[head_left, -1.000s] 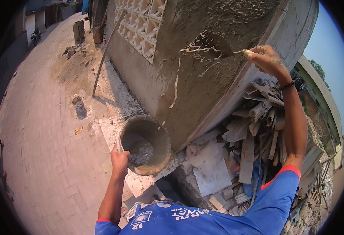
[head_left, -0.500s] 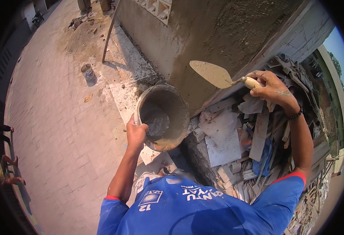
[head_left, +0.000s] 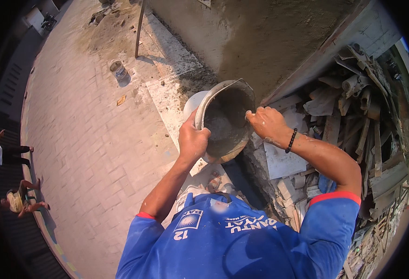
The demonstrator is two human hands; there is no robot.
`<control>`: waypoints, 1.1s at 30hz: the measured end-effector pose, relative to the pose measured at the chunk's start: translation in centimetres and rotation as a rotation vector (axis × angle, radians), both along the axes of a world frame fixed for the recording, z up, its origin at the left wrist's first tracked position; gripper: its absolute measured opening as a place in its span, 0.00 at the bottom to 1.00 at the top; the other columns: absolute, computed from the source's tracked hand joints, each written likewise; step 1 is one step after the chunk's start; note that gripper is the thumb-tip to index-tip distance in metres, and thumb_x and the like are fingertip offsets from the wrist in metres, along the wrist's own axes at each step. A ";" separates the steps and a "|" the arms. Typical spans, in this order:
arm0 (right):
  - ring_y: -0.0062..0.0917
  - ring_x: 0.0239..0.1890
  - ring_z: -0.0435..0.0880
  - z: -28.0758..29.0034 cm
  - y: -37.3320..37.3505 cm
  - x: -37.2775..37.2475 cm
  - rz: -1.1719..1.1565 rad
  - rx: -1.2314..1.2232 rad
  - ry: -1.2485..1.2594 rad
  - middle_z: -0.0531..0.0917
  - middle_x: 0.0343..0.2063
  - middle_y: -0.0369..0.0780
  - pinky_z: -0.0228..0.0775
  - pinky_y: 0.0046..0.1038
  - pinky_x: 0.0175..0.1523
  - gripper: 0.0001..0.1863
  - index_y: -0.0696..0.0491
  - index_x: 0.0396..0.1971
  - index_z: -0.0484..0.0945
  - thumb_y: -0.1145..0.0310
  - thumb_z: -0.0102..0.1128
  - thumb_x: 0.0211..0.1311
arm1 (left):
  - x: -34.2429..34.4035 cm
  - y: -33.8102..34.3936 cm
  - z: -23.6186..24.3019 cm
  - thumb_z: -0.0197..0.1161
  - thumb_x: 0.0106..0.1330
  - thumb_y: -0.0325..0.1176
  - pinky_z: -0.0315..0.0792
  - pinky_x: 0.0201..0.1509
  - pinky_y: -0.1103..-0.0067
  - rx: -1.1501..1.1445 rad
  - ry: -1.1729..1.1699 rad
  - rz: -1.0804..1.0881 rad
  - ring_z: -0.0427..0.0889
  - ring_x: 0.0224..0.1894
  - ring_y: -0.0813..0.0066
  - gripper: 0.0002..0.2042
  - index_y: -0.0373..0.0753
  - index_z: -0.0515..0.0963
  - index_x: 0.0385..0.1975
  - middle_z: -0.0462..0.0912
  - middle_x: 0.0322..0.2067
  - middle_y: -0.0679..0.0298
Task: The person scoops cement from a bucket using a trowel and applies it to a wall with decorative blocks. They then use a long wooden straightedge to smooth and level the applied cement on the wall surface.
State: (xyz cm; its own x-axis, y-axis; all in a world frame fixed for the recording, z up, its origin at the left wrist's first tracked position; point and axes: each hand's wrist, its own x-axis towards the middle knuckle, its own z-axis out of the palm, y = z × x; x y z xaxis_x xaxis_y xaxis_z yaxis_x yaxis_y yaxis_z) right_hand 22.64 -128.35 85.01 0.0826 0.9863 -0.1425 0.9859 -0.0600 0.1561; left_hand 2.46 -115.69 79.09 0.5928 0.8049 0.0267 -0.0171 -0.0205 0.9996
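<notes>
Below, the pale paved brick ground (head_left: 83, 153) spreads wide on the left, running out under everything else. Above it rises the grey rendered cement wall (head_left: 260, 42), rough and damp-looking, filling the top middle. To the right of the wall's edge sits a heap of broken tiles, boards and pipe offcuts (head_left: 353, 121), jumbled together down to the lower right. A pale concrete slab (head_left: 167, 88) lies along the foot of the wall, spattered with mortar.

The person leans over all this in a blue short-sleeved shirt with red-edged sleeves (head_left: 241, 242). Held up in front of the wall's corner is the round grey mortar-caked bucket (head_left: 227, 121), tilted so its mouth faces the camera, with wet grey mortar lying in its lower part. The left hand (head_left: 192, 139) clamps the bucket's near left rim, fingers curled over the edge and thumb outside. The right hand (head_left: 267, 123), with a dark beaded bracelet (head_left: 291, 140) at the wrist, is at the bucket's right rim with fingers clenched; they seem to grip a tool handle reaching into the bucket, though the tool itself is hidden from here.

Farther off, a thin metal rod (head_left: 139, 30) leans against the wall, and a small white tin (head_left: 118, 70) stands on the paving near it. At the far left edge two other people (head_left: 13, 176) are on the dark strip beside the paving.
</notes>
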 end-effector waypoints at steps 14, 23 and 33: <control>0.46 0.36 0.83 -10.7 -4.2 -2.0 -0.203 0.296 0.780 0.84 0.35 0.50 0.75 0.40 0.44 0.24 0.52 0.50 0.77 0.62 0.59 0.51 | -1.9 -0.1 -0.3 0.51 0.46 0.18 0.73 0.43 0.80 -0.066 0.056 -0.011 0.80 0.35 0.74 0.32 0.32 0.70 0.59 0.82 0.39 0.56; 0.43 0.37 0.84 -5.4 -3.7 -1.6 -0.315 0.252 0.700 0.84 0.37 0.49 0.75 0.34 0.44 0.24 0.55 0.49 0.78 0.66 0.61 0.48 | -2.3 2.1 -1.6 0.52 0.43 0.16 0.71 0.30 0.82 -0.245 -0.004 0.056 0.75 0.28 0.78 0.31 0.28 0.69 0.55 0.78 0.33 0.61; 0.38 0.38 0.83 0.9 -1.7 -0.8 -0.290 0.129 0.769 0.83 0.36 0.46 0.72 0.34 0.43 0.22 0.58 0.42 0.78 0.63 0.69 0.46 | -4.8 3.8 -5.4 0.51 0.43 0.15 0.73 0.42 0.79 -0.369 0.005 0.251 0.79 0.37 0.71 0.30 0.27 0.70 0.54 0.80 0.39 0.57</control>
